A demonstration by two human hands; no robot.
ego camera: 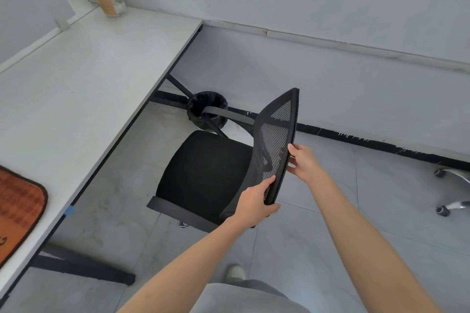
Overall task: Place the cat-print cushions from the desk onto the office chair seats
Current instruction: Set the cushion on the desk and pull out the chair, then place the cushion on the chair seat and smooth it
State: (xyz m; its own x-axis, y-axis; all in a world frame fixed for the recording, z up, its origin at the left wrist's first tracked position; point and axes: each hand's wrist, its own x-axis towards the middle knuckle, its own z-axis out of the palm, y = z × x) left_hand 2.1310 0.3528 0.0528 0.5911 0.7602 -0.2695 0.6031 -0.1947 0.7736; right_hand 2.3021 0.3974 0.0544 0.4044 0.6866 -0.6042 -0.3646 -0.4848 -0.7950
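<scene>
Both hands (256, 201) grip the chair backrest (276, 145) (seemingly facing the desk (76, 79)).

Black-lined bin (207, 109) under desk edge; clear jar (109, 1) by wall; chrome caster base (454, 189) at right.

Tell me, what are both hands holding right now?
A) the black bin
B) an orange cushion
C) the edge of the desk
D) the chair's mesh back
D: the left hand and right hand both grip the edge of the chair's mesh back; the cushion lies untouched on the desk.
</scene>
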